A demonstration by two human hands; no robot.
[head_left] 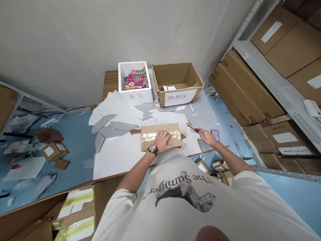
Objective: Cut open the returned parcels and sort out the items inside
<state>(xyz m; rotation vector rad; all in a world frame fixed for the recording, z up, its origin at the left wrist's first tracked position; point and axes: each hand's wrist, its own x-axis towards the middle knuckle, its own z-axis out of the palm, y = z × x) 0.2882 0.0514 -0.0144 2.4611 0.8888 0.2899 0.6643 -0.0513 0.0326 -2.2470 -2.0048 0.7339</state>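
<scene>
A matt brown corrugated cardboard parcel (160,142) sits near the middle, banded with glossy clear packing tape (160,135). To its right is a smooth red plastic knife handle (196,130). Farther back are a white foam box (135,97) and rough-grained wood (110,82).

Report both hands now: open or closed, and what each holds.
Left hand: open, lying on the taped cardboard parcel, holding nothing.
Right hand: closed, holding a red-handled cutter.

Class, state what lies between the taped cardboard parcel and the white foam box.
In the head view, torn white sheets and grey scraps lie there.
</scene>
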